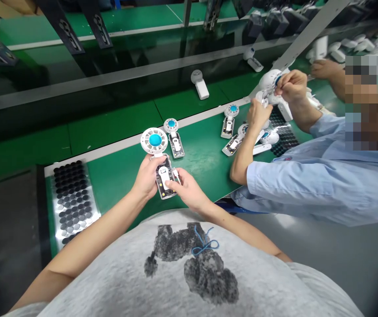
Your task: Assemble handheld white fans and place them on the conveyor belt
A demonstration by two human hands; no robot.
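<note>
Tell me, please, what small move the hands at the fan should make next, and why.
Probably press the white piece gently with the thumb of the right hand: the thumb appears to rest at its lower end, the handle shows its inside, and the left hand steadies the fan near its neck.

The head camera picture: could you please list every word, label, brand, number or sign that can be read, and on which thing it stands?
No text can be read in this picture.
Held device: any marks on its exposed board are too small to read.
Co-worker's blue shirt: a small reddish mark, too small to make out.
</note>
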